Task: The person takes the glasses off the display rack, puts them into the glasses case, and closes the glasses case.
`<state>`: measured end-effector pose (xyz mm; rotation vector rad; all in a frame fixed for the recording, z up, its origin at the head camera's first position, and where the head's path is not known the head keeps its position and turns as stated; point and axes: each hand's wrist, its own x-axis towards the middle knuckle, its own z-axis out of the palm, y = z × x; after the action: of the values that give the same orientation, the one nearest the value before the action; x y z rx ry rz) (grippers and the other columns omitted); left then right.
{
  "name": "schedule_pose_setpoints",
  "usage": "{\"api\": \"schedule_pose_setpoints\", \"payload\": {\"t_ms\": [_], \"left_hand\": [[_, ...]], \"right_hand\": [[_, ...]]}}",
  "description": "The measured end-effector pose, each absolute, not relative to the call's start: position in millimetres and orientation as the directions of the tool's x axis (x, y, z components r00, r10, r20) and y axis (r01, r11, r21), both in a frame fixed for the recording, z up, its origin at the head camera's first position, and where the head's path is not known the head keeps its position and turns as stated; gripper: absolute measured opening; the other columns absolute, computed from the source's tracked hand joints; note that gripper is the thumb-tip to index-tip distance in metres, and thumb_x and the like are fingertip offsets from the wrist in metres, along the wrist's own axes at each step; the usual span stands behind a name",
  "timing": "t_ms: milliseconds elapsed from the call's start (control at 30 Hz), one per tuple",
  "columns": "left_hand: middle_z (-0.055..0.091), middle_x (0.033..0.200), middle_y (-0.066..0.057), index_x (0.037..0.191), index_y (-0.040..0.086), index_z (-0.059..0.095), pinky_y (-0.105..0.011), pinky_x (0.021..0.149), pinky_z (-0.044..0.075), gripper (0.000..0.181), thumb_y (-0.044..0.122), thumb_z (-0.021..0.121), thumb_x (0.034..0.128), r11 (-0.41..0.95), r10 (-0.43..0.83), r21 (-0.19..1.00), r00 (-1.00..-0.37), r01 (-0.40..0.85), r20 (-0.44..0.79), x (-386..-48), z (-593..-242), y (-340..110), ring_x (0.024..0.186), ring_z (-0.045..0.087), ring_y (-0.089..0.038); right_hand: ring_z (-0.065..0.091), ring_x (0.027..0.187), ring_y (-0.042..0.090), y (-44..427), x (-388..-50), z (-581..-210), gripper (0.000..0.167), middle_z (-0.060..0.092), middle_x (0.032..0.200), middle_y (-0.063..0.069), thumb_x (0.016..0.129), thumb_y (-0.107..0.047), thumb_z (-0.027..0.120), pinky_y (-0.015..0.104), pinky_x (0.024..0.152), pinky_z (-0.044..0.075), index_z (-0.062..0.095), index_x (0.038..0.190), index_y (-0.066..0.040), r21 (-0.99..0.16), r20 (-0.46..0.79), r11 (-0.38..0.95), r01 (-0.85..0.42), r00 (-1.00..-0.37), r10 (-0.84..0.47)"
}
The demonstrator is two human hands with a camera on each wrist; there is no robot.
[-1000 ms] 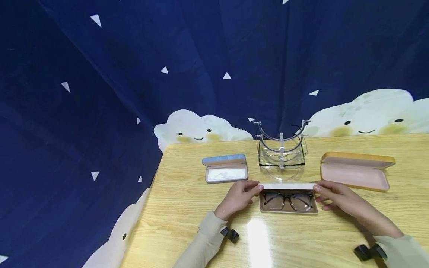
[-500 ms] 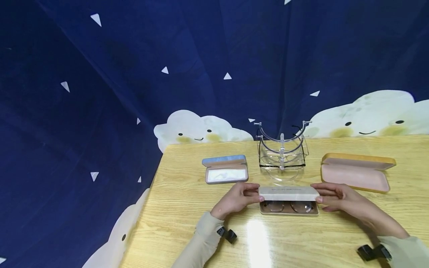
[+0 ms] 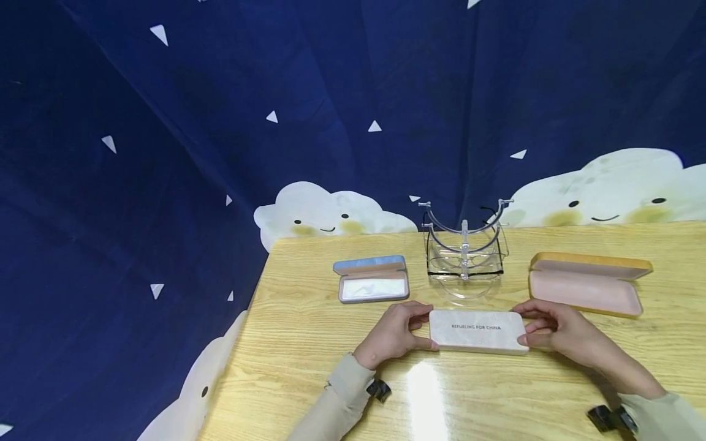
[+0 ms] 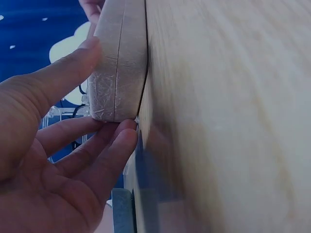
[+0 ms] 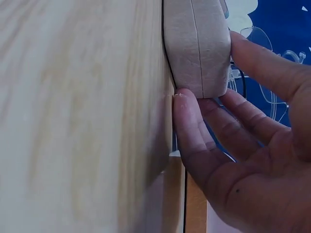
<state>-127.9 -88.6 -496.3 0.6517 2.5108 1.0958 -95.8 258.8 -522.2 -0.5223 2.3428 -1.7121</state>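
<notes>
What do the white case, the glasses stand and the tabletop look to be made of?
White case: probably matte leatherette over a stiff shell; the wrist views show fine wrinkles and no sagging. Glasses stand: likely clear acrylic or similar plastic, glossy and see-through. Tabletop: wood or wood-look laminate, with visible grain and a glare patch suggesting a smooth, somewhat glossy finish.

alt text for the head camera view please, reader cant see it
A closed off-white eyeglasses case printed "REFUELING FOR CHINA" lies on a wood-grain table, held at its ends by a person's left grip and right grip. Behind it, a clear display stand bearing eyeglasses stands between an open blue case and an open orange case.
</notes>
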Motion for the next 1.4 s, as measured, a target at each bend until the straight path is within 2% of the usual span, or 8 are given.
{"api": "schedule_pose_setpoints", "payload": {"t_ms": [333,467,600,700,800,1000,1100,1400], "left_hand": [[0.073,0.128,-0.003,0.141,0.005,0.064,-0.014,0.088,0.055,0.071,0.025,0.093,0.0790,0.606,0.549,0.725,-0.832,0.327,-0.083,-128.6,-496.2,-88.9,0.100,0.066,-0.005],[0.074,0.127,-0.003,0.142,0.004,0.063,-0.016,0.091,0.056,0.076,0.031,0.094,0.0780,0.614,0.542,0.725,-0.834,0.312,-0.101,-127.7,-493.5,-91.2,0.106,0.069,-0.006],[0.074,0.128,-0.008,0.141,0.001,0.063,-0.017,0.094,0.057,0.071,0.033,0.090,0.0834,0.578,0.506,0.777,-0.856,0.249,-0.103,-128.6,-491.1,-94.0,0.112,0.072,-0.012],[0.075,0.126,-0.013,0.139,-0.002,0.064,-0.017,0.094,0.058,0.060,0.028,0.084,0.0907,0.508,0.469,0.836,-0.881,0.207,-0.067,-131.5,-487.5,-95.4,0.113,0.074,-0.019],[0.075,0.124,-0.019,0.138,-0.005,0.063,-0.017,0.092,0.059,0.054,0.021,0.080,0.0943,0.430,0.436,0.882,-0.900,0.193,-0.016,-136.4,-482.3,-96.3,0.112,0.075,-0.025],[0.072,0.128,-0.023,0.140,-0.001,0.063,-0.018,0.092,0.059,0.050,0.012,0.078,0.0940,0.350,0.364,0.914,-0.929,0.207,0.071,-148.4,-472.5,-95.9,0.115,0.074,-0.032],[0.071,0.129,-0.024,0.139,-0.002,0.062,-0.020,0.093,0.060,0.050,0.012,0.078,0.0944,0.332,0.332,0.921,-0.939,0.202,0.086,-151.9,-469.6,-94.9,0.116,0.073,-0.030],[0.073,0.130,-0.020,0.141,-0.003,0.060,-0.020,0.093,0.060,0.049,0.016,0.073,0.0978,0.310,0.285,0.928,-0.952,0.206,0.116,-159.8,-462.6,-85.8,0.116,0.074,-0.026]], "right_hand": [[0.069,0.082,0.002,256.7,-93.2,-517.4,0.050,0.069,0.105,-0.024,0.085,0.008,0.078,0.020,0.068,0.059,0.055,0.128,0.020,-0.934,0.017,0.328,-0.140,-0.936,-0.351],[0.068,0.079,0.000,252.3,-90.9,-511.1,0.047,0.073,0.107,-0.003,0.090,-0.004,0.080,0.021,0.066,0.057,0.060,0.130,0.012,-0.890,-0.034,0.444,-0.108,-0.953,-0.301],[0.065,0.079,-0.003,249.2,-90.5,-504.0,0.039,0.075,0.109,0.013,0.094,-0.016,0.078,0.021,0.067,0.055,0.067,0.126,0.004,-0.826,-0.040,0.555,-0.099,-0.972,-0.233],[0.065,0.079,-0.005,250.1,-92.5,-498.5,0.032,0.078,0.103,0.008,0.096,-0.016,0.076,0.020,0.066,0.055,0.070,0.122,0.002,-0.800,0.010,0.589,-0.118,-0.983,-0.183],[0.065,0.077,-0.006,252.2,-95.1,-492.6,0.026,0.078,0.097,-0.005,0.097,-0.013,0.075,0.019,0.064,0.054,0.071,0.119,0.001,-0.787,0.072,0.601,-0.140,-0.988,-0.135],[0.064,0.079,-0.008,256.3,-99.6,-481.8,0.026,0.065,0.097,-0.035,0.095,-0.011,0.076,0.013,0.066,0.053,0.072,0.119,0.000,-0.793,0.147,0.587,-0.165,-0.986,-0.079],[0.064,0.081,-0.010,255.7,-101.9,-478.3,0.027,0.062,0.098,-0.038,0.096,-0.011,0.075,0.011,0.068,0.053,0.071,0.120,0.000,-0.799,0.163,0.574,-0.179,-0.983,-0.081],[0.066,0.082,-0.009,248.5,-110.9,-467.5,0.027,0.066,0.095,-0.032,0.099,-0.016,0.073,0.014,0.068,0.055,0.071,0.122,-0.002,-0.807,0.158,0.564,-0.173,-0.985,-0.075]]}}
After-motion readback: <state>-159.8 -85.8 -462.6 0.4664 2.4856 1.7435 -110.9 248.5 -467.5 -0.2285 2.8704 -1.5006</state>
